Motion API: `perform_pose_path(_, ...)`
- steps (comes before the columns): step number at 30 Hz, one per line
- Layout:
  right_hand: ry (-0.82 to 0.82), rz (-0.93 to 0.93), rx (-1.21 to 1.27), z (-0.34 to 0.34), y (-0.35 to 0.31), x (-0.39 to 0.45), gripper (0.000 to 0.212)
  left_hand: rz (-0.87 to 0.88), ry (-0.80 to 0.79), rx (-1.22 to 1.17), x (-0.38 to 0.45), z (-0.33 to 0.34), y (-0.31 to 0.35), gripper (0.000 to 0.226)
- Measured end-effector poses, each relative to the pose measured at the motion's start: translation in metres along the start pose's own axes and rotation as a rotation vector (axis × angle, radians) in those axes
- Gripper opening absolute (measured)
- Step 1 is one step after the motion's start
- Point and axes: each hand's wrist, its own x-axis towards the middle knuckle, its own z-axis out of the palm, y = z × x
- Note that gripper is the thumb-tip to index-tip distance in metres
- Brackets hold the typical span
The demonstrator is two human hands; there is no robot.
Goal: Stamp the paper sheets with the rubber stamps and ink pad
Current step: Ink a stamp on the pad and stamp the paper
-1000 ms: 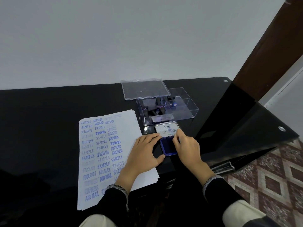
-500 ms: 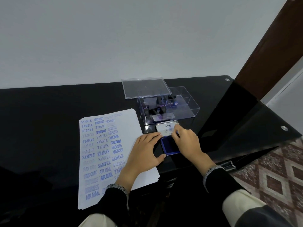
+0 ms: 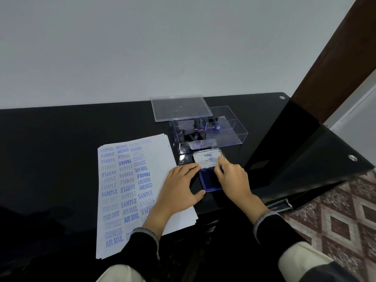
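A stack of white paper sheets (image 3: pixel 130 192) covered in blue stamp prints lies on the black table. To its right sits the blue ink pad (image 3: pixel 209 183) with its white-labelled lid (image 3: pixel 205 158) raised at the far side. My left hand (image 3: pixel 179 188) lies flat on the sheets' right edge, its fingertips touching the pad's left side. My right hand (image 3: pixel 234 178) reaches over the pad and its curled fingers pinch the lid's lower right corner. Several rubber stamps (image 3: pixel 195 132) lie in a clear plastic box (image 3: pixel 234 135) behind the pad.
The box's clear lid (image 3: pixel 179 106) leans behind it. The black glass table (image 3: pixel 61 139) ends at an angled right edge (image 3: pixel 305 176), with patterned floor tiles (image 3: pixel 345 216) below. A white wall runs behind the table.
My right hand's fingers have slid a little lower on the ink pad lid. My left hand and the paper sheets have stayed where they were.
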Motion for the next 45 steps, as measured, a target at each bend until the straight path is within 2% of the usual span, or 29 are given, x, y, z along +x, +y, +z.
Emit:
perform_pose_path(8,-0.164,0.014,-0.003,-0.011,-0.008,0.029,0.019,0.002,-0.013,0.006,0.000,-0.001,0.000,0.073)
perform_pose_path(15,-0.038,0.022,0.020,-0.004,-0.005,0.007,0.022,0.006,-0.013,0.014,0.001,0.002,0.000,0.076)
perform_pose_path(21,0.003,-0.022,-0.073,0.000,-0.008,0.001,0.019,0.001,-0.034,0.008,0.001,0.001,0.002,0.077)
perform_pose_path(23,0.004,-0.006,-0.010,-0.001,-0.006,0.001,0.021,-0.016,0.024,-0.097,0.000,0.000,0.004,0.068)
perform_pose_path(25,-0.001,0.007,0.044,-0.002,-0.005,0.002,0.022,-0.083,0.137,-0.333,0.000,-0.006,0.007,0.048)
perform_pose_path(27,-0.012,0.003,0.008,-0.003,-0.005,0.002,0.021,-0.136,0.288,-0.516,0.000,-0.014,0.008,0.027)
perform_pose_path(29,-0.013,-0.012,-0.066,-0.003,-0.008,0.002,0.021,-0.177,0.393,-0.557,-0.001,-0.025,0.008,0.020)
perform_pose_path(33,-0.015,0.014,-0.008,-0.002,-0.006,0.003,0.023,-0.290,0.479,-0.537,-0.002,-0.043,-0.008,0.022)
perform_pose_path(38,-0.085,0.028,0.032,-0.006,-0.006,0.012,0.021,-0.587,0.552,-0.381,-0.015,-0.062,-0.046,0.022)
perform_pose_path(45,-0.037,0.043,-0.090,-0.004,-0.014,0.007,0.018,-0.643,0.519,0.043,-0.042,-0.086,-0.101,0.029)
